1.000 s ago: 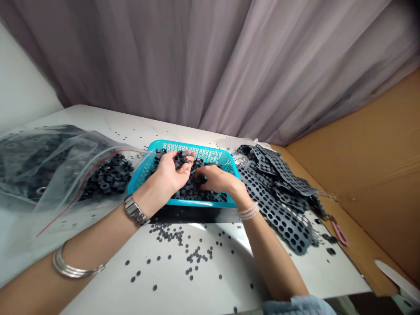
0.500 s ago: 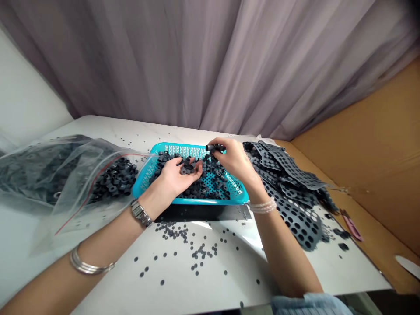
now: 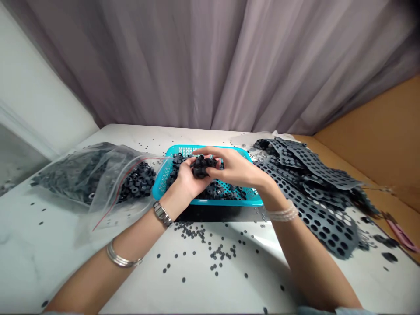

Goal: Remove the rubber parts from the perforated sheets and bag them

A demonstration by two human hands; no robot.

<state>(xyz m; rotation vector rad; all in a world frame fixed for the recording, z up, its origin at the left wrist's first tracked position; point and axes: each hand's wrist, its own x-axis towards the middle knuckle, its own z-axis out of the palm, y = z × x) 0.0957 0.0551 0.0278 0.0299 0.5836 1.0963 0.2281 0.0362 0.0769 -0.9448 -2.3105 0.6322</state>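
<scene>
Several small black ring-shaped pieces [image 3: 202, 166] lie cupped in my left hand [image 3: 190, 181], palm up over the blue plastic basket [image 3: 210, 202]. My right hand [image 3: 231, 166] reaches in from the right, its fingers curved over the same pieces and touching them. Between the two hands the pieces form a small heap; the fingertips of my left hand are partly hidden behind it. More black rings [image 3: 218, 191] lie loose in the basket below.
Left of the basket lies a clear zip bag [image 3: 98, 175] full of black rings. Perforated dark foam sheets [image 3: 302, 175] are piled on the right. Small black discs [image 3: 223, 253] are scattered over the white table [image 3: 138, 280]. A pink-handled cutter [image 3: 402, 236] lies far right.
My right hand has come down and left to my left hand, bringing its black pieces onto the heap there. The whole view has shifted, so things sit further right.
</scene>
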